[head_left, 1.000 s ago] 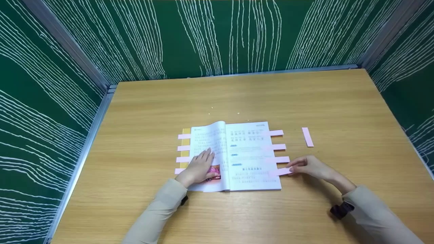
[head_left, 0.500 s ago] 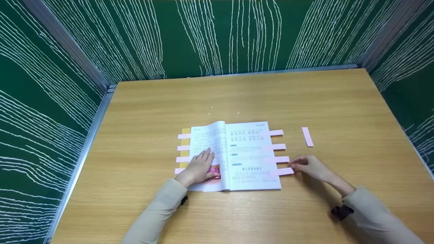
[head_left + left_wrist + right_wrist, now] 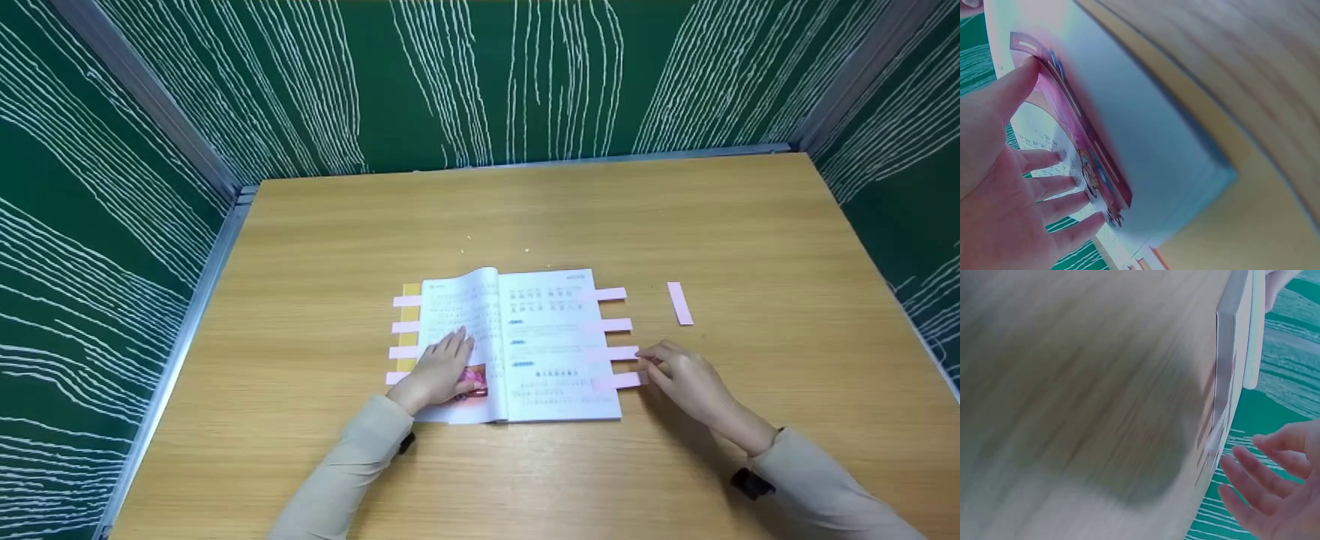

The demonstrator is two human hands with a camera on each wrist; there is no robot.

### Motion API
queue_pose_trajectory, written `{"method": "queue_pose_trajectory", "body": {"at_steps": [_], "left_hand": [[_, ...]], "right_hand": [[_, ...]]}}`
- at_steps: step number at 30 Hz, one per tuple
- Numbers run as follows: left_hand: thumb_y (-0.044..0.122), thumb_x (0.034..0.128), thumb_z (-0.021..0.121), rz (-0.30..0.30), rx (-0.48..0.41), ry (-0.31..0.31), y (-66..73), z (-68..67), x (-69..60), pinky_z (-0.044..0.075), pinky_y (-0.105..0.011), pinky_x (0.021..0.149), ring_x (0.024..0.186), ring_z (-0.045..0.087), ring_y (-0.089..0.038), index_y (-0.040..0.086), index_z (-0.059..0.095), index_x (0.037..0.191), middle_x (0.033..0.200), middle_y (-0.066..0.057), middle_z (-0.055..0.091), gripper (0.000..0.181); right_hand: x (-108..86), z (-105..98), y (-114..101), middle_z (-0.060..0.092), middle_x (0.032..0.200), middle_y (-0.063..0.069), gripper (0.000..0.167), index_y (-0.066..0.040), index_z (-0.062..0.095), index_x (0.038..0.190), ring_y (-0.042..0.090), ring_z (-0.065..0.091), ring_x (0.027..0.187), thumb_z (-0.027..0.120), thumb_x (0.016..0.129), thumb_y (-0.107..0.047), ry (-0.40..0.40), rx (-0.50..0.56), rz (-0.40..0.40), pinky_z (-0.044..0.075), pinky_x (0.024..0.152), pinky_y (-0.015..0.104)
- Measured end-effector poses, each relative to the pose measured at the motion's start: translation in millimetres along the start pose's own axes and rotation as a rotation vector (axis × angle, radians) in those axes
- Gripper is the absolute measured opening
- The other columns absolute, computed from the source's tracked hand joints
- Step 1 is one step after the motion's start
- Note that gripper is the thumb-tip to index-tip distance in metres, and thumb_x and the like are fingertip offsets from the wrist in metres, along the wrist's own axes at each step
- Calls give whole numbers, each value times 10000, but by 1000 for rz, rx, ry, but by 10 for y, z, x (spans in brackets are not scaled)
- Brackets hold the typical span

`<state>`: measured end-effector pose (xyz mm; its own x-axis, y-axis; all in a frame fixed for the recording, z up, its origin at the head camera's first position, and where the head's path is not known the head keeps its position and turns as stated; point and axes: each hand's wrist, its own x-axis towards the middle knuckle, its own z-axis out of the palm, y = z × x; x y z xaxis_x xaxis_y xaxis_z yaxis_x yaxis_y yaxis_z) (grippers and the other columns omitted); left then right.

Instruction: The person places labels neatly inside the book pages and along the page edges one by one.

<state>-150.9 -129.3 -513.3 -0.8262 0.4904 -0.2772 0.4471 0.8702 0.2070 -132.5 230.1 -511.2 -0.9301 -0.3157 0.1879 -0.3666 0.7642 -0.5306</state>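
Observation:
An open book [image 3: 559, 337] lies on the table in the head view, with pink paper strips sticking out past both side edges. My left hand [image 3: 439, 371] rests on its left page, fingers straight, over part of a coloured picture [image 3: 1081, 126]. At the right edge, my right hand [image 3: 694, 379] hovers by the lower two strips. Its fingertips are close to the third strip [image 3: 624, 352] and its thumb is by the lowest strip [image 3: 628, 380]. The right wrist view shows this hand [image 3: 1275, 484] with loosely bent, spread fingers and nothing visibly held.
One loose pink strip [image 3: 680, 304] lies on the wooden table [image 3: 360, 225] to the right of the book. Yellow material [image 3: 410, 291] shows beyond the left page's edge. Tiny white scraps lie behind the book. Green walls [image 3: 495, 82] with white lines enclose the table's back and sides.
My right hand has let go of the lowest strip and shifted slightly, its fingertips now up by the third strip. The left hand stays in place on the page.

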Motion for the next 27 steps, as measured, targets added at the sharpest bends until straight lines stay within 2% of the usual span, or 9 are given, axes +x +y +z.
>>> {"method": "queue_pose_trajectory", "body": {"at_steps": [3, 8, 11, 13, 15, 19, 23, 27], "left_hand": [[416, 860, 510, -2, -4, -12, 0, 5, -1, 226, -473, 1029, 1300, 193, -349, -20, 226, 1375, 1433, -218, 170, 732], [422, 859, 506, 0, 0, -6, -1, 9, 1, 226, -472, 1029, 1298, 197, -352, -23, 231, 1372, 1429, -224, 175, 733], [434, 854, 505, 1, 3, -2, -2, 11, 0, 225, -472, 1029, 1296, 200, -354, -25, 234, 1371, 1427, -227, 177, 743], [431, 855, 506, -1, 4, -7, -1, 11, -1, 223, -469, 1031, 1298, 197, -350, -24, 229, 1373, 1429, -225, 175, 743], [428, 859, 503, -5, 4, -14, 1, 10, -1, 218, -465, 1034, 1302, 190, -344, -21, 220, 1378, 1432, -220, 169, 742], [425, 862, 502, -10, -6, -16, 5, 3, 0, 210, -460, 1039, 1306, 183, -338, -16, 214, 1381, 1436, -214, 164, 740], [421, 860, 506, -12, -18, -19, 7, 2, -3, 210, -463, 1038, 1308, 177, -340, -15, 214, 1382, 1437, -212, 161, 740], [417, 863, 504, -10, -12, -25, 7, 5, -6, 211, -459, 1040, 1311, 171, -334, -14, 206, 1385, 1440, -208, 157, 740]], "right_hand": [[-24, 37, -2, 611, 846, 51, 103, -28, 660, 862, 122, 567, 664, 639, 767, 6, 57, -68, -99, 480, 544, 288], [-55, 124, 28, 614, 915, 92, 170, -44, 670, 883, 219, 607, 826, 690, 720, 0, 115, -98, -312, 510, 689, 362], [-81, 173, 51, 608, 1018, 144, 267, -31, 664, 946, 284, 587, 920, 713, 685, -2, 113, -99, -431, 486, 762, 414], [-107, 190, 58, 579, 1116, 155, 350, -21, 642, 1026, 311, 552, 1001, 716, 685, -28, 66, -93, -472, 451, 809, 469], [-138, 197, 55, 523, 1220, 148, 432, -24, 594, 1127, 325, 495, 1090, 704, 714, -84, -9, -99, -479, 400, 861, 511], [-199, 192, 30, 377, 1373, 94, 543, -73, 445, 1301, 304, 359, 1229, 622, 816, -238, -182, -141, -413, 273, 965, 523], [-234, 188, 5, 265, 1439, 50, 596, -122, 310, 1384, 261, 252, 1297, 526, 874, -345, -324, -151, -332, 64, 1083, 358], [-253, 193, -11, 218, 1458, 23, 628, -151, 244, 1409, 212, 215, 1316, 475, 885, -411, -398, -158, -294, -71, 1056, 207]]}}
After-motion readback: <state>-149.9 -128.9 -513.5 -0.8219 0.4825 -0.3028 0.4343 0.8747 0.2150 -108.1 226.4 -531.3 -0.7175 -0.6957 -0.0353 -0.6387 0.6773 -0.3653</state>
